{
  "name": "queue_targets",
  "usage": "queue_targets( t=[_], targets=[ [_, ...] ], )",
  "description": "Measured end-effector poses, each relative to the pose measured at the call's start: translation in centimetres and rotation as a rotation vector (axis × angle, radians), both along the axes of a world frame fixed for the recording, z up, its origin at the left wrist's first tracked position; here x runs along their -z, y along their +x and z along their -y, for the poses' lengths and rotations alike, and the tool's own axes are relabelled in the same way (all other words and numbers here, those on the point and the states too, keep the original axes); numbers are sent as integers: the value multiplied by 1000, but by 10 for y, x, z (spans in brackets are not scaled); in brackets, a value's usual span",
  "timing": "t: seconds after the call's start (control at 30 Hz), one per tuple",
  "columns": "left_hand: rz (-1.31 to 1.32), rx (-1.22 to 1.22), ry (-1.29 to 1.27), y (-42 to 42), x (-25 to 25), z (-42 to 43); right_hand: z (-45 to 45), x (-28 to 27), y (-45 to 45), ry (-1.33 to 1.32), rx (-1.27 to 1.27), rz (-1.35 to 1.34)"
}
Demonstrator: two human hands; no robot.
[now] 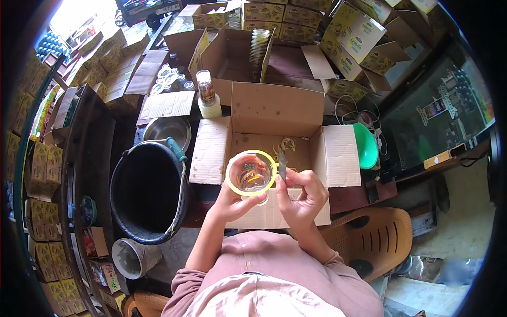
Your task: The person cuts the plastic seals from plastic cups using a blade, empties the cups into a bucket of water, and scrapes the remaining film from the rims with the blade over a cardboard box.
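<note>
L hand (236,205) curled round clear cup (251,178) w/ yellow circular rim; R hand (305,197) pinching thin, flat grey blade (282,164).

We count hands: two, left hand (231,207) and right hand (306,197). Clear cup with yellow rim (252,174): one. Thin dark blade (282,162): one. Open carton directly before us (277,108): one. Black bucket (148,195): one. Whitish bucket, smaller (128,259): one. Steel bowl (177,132): one. Green bowl (365,145): one. Tall stack of clear, yellow-edged pieces (260,55): one; we cannot resolve pieces within. Lidded jars beyond (169,79): several, overlapping, exact count unreadable. Printed yellow cartons (261,11): dozens, many cut off; we record no total.
</note>
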State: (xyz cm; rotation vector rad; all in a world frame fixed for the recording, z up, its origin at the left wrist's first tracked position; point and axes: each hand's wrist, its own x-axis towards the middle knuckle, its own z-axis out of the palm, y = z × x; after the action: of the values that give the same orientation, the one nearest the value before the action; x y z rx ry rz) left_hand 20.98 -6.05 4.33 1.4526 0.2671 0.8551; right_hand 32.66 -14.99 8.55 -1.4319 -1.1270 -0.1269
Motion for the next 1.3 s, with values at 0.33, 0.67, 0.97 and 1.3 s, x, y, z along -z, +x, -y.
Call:
queue_targets(
  t=[0.33,0.67,0.97,1.3],
  targets=[
    [-10,14,17,-1,0,1,-1,2,-1,5,1,75],
    [-17,82,-6,-1,0,2,-6,-3,3,18,-3,62],
    [73,61,-165,-1,-1,5,0,1,-6,39,-12,-34],
    [87,45,-113,-3,2,5,1,1,-14,49,-25,-26]
  ],
)
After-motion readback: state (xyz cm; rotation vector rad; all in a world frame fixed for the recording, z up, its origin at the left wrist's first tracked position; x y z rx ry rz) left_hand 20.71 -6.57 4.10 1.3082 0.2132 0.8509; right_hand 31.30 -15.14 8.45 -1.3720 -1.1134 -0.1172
